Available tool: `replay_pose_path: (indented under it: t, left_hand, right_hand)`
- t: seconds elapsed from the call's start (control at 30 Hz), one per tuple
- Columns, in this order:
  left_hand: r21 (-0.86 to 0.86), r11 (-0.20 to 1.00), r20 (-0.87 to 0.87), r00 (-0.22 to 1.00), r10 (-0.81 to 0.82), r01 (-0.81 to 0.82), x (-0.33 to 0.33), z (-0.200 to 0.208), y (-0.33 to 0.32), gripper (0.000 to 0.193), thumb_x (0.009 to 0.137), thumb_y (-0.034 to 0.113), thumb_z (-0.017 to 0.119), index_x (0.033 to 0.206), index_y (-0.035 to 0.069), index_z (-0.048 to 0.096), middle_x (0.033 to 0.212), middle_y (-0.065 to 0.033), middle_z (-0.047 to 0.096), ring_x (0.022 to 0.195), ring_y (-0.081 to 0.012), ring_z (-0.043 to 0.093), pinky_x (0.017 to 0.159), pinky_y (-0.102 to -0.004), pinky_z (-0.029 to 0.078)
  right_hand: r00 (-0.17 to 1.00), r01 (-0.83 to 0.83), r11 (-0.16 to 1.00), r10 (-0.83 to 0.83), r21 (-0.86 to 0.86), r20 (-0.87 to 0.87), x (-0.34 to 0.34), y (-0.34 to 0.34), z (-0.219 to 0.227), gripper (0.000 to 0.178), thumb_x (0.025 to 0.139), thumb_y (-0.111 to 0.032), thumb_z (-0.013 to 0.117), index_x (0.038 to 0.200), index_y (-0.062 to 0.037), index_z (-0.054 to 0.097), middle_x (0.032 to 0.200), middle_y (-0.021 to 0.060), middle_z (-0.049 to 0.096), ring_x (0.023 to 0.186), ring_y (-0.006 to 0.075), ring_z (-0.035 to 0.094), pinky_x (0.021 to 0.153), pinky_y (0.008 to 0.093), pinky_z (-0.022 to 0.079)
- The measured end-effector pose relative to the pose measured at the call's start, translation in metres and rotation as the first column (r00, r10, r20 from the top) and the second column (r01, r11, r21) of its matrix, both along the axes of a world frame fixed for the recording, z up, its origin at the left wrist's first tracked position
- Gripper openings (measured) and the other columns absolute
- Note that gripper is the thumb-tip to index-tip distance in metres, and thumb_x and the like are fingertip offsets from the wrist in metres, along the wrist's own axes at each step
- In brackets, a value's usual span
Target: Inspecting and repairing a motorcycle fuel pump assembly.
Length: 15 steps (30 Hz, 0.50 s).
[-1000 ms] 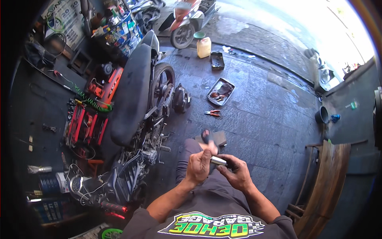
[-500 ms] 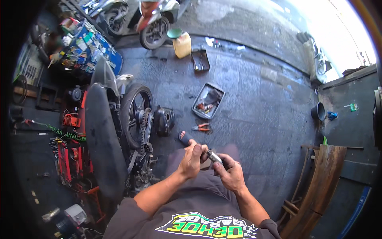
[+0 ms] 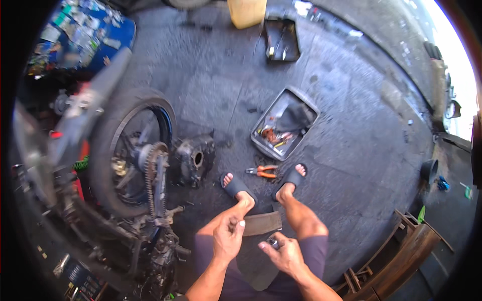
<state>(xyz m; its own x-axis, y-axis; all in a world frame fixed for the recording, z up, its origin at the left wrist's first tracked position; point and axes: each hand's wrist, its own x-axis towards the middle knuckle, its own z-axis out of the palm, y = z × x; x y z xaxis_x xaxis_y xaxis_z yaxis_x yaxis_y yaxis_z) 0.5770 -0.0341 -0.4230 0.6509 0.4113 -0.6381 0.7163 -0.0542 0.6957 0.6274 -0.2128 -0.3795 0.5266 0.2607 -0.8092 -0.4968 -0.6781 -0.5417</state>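
My right hand (image 3: 287,257) is closed around a small silvery metal cylinder (image 3: 273,243), most of it hidden by the fingers. Apart from it, over my left thigh, my left hand (image 3: 228,240) has its thumb and fingertips pinched together. Whatever may be between those fingers is too small to make out. Ahead of the hands, orange-handled pliers (image 3: 266,171) lie on the floor between my sandalled feet. Beyond them stands a grey plastic tub (image 3: 259,144) with a dark cloth and several small parts and tools inside.
A partly dismantled motorcycle with a rear wheel (image 3: 98,165) and chain (image 3: 150,175) fills the left. Beside it sits a dark metal casing (image 3: 188,159). A black tray (image 3: 282,56) and a yellowish jerrycan (image 3: 247,12) stand farther off. A wooden bench (image 3: 406,261) is at lower right.
My hands have drawn apart; the metal cylinder, earlier between both, stays in the right hand. The view has tilted down and closer, so my legs and both feet now show.
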Motion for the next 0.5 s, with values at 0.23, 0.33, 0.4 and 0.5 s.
replay_pose_path:
  t: [0.23, 0.33, 0.4, 0.5]
  left_hand:
    - [-0.393, 0.837, -0.142, 0.924, 0.355, -0.382, 0.006, -0.127, 0.006, 0.022, 0.099, 0.010, 0.059, 0.115, -0.006, 0.063, 0.092, -0.0100, 0.067, 0.079, -0.0132, 0.060, 0.074, -0.0258, 0.050]
    - [-0.440, 0.789, -0.001, 0.879, 0.477, -0.429, 0.013, -0.151, 0.007, 0.022, 0.102, 0.014, 0.057, 0.113, -0.002, 0.065, 0.101, -0.0113, 0.066, 0.085, -0.0158, 0.060, 0.077, -0.0287, 0.050]
    - [-0.343, 0.869, 0.139, 0.896, 0.421, -0.355, 0.018, -0.167, 0.004, 0.020, 0.104, 0.015, 0.054, 0.105, -0.001, 0.066, 0.100, -0.0101, 0.063, 0.082, -0.0138, 0.055, 0.075, -0.0270, 0.046]
    - [-0.338, 0.877, 0.038, 0.926, 0.376, -0.342, -0.006, -0.186, 0.010, 0.019, 0.103, 0.011, 0.053, 0.098, -0.003, 0.064, 0.096, -0.0106, 0.062, 0.082, -0.0144, 0.055, 0.076, -0.0273, 0.046]
  right_hand:
    - [0.936, 0.201, 0.979, -0.185, 0.023, -0.299, 0.063, -0.008, -0.121, 0.028, 0.093, -0.023, 0.073, 0.083, -0.0045, 0.055, 0.066, -0.0012, 0.040, 0.066, 0.0082, 0.035, 0.055, 0.0302, 0.035]
    - [0.887, 0.375, 0.921, -0.323, 0.105, -0.330, 0.054, -0.006, -0.173, 0.027, 0.092, -0.020, 0.072, 0.082, -0.0025, 0.054, 0.066, -0.0013, 0.039, 0.065, 0.0076, 0.035, 0.056, 0.0284, 0.032]
    - [0.876, 0.381, 0.918, -0.322, 0.106, -0.359, 0.050, -0.011, -0.194, 0.024, 0.095, -0.021, 0.069, 0.084, -0.0039, 0.057, 0.069, -0.0030, 0.043, 0.068, 0.0072, 0.038, 0.059, 0.0271, 0.034]
    - [0.869, 0.434, 0.890, -0.372, 0.142, -0.327, 0.048, -0.010, -0.205, 0.021, 0.095, -0.021, 0.069, 0.087, -0.0050, 0.058, 0.074, -0.0052, 0.045, 0.070, 0.0066, 0.038, 0.063, 0.0253, 0.034]
